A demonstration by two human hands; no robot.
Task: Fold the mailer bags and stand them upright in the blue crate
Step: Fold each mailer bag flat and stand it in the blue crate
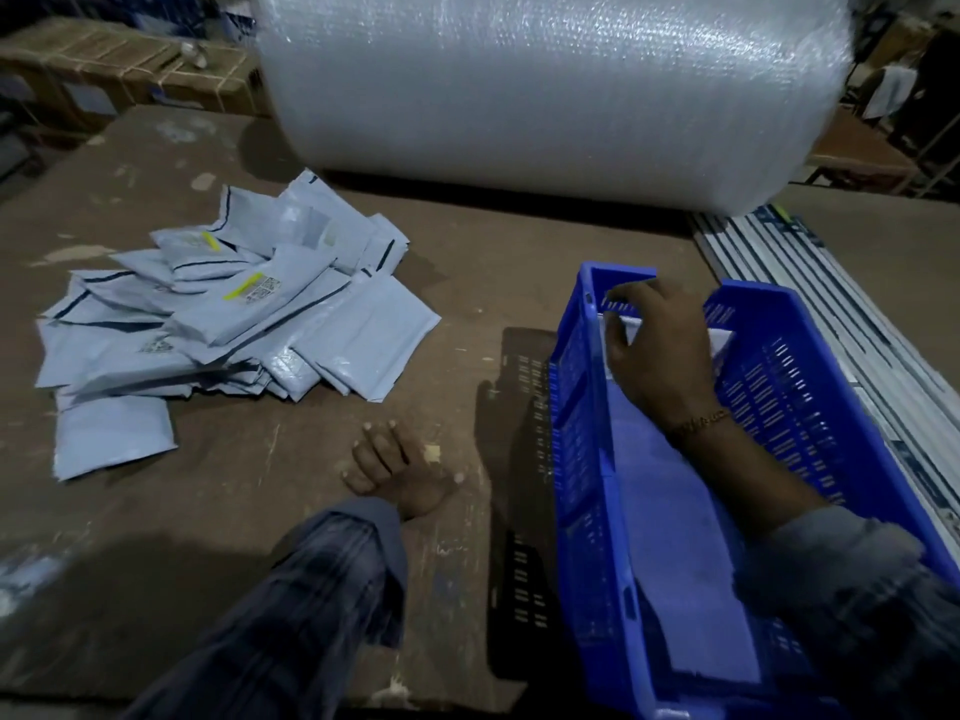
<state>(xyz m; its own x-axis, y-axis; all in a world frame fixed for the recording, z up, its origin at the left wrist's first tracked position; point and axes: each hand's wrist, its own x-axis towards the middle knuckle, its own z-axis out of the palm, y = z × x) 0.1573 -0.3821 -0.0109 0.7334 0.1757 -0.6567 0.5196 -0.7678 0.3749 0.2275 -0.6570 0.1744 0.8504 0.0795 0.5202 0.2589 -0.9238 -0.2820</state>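
A folded mailer bag (719, 339) is being held by the right hand (657, 345), fingers curled over its top edge, at the far end of the blue crate (795, 376). It is best being pressed upright against the end wall. The left hand (397, 470) is resting on the table (467, 241), holding nothing, while the pile of bags (218, 324) is waiting well to the left.

Right hand (657, 345) inside blue crate (810, 387)

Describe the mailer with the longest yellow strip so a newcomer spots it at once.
Left of the blue crate lies a pile of mailers. Near its top sits the mailer tilted up to the right, bearing a long yellow strip beside small printed codes.
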